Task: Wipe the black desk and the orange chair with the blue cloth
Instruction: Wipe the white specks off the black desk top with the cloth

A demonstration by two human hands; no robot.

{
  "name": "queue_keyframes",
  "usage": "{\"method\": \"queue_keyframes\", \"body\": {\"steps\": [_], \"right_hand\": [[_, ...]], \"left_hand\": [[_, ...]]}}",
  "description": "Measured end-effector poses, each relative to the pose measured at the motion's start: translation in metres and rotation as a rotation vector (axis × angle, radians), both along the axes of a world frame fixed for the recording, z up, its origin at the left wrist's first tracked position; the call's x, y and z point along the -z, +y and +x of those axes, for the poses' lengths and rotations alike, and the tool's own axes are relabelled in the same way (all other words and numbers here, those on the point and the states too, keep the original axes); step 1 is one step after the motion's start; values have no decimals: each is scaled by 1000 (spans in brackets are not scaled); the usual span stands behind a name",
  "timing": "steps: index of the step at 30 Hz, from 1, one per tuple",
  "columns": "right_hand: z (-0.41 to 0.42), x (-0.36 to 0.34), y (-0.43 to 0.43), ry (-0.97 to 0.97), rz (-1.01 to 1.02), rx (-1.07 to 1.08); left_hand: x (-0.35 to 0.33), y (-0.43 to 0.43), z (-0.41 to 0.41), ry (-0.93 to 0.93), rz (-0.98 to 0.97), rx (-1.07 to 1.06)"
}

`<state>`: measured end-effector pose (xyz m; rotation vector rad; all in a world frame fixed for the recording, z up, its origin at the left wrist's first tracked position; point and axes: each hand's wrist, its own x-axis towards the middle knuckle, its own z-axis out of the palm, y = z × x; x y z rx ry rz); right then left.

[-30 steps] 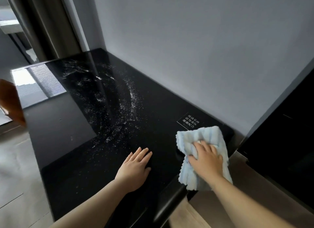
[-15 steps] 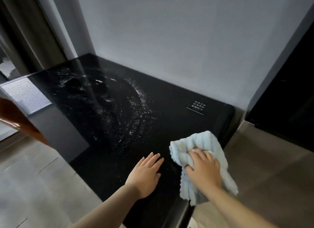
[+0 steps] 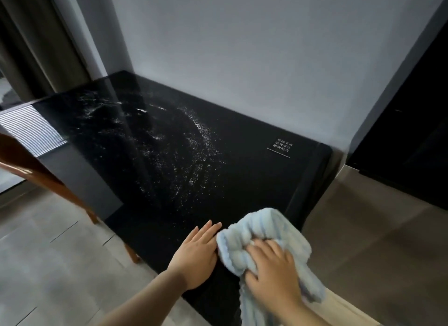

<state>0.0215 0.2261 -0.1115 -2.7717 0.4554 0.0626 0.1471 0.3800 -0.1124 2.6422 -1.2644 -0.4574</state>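
Grey wall (image 3: 242,46) backs the black desk (image 3: 242,155), whose middle is dusted with white specks (image 3: 191,155). At its near edge the left hand (image 3: 196,255) lies flat, fingers straight, holding nothing. Just right of it, the right hand (image 3: 271,274) curls its fingers into the bunched blue cloth (image 3: 244,233), which droops over the edge. An orange chair (image 3: 31,165) stands at the left.

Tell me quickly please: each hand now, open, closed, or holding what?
Left hand: open, flat on the black desk.
Right hand: closed on the blue cloth, holding it against the desk.
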Motion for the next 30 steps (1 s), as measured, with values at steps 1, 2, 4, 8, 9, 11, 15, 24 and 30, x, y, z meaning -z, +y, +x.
{"method": "queue_keyframes", "body": {"steps": [1,2,4,8,9,11,15,24,30], "right_hand": [[-4,0,-3,-15,22,-46],[-1,-2,-13,-27,37,-75],[15,-10,-40,-64,18,-48],[24,-16,-46,-39,-19,108],[16,-11,-32,-40,-12,61],[-9,-2,-7,-43,29,-81],[1,-10,-39,-79,62,-190],[-26,-3,-7,-86,92,-238],[10,-21,-62,-131,17,-30]], "left_hand": [[0,0,-1,2,7,-7],[0,0,-1,-2,14,-13],[0,0,0,-13,33,-22],[0,-6,-7,25,35,-100],[1,-7,-8,32,33,-119],[3,-8,-10,31,40,-127],[4,-7,-11,27,26,-158],[3,-4,-29,44,42,-221],[3,3,-39,57,9,-264]]}}
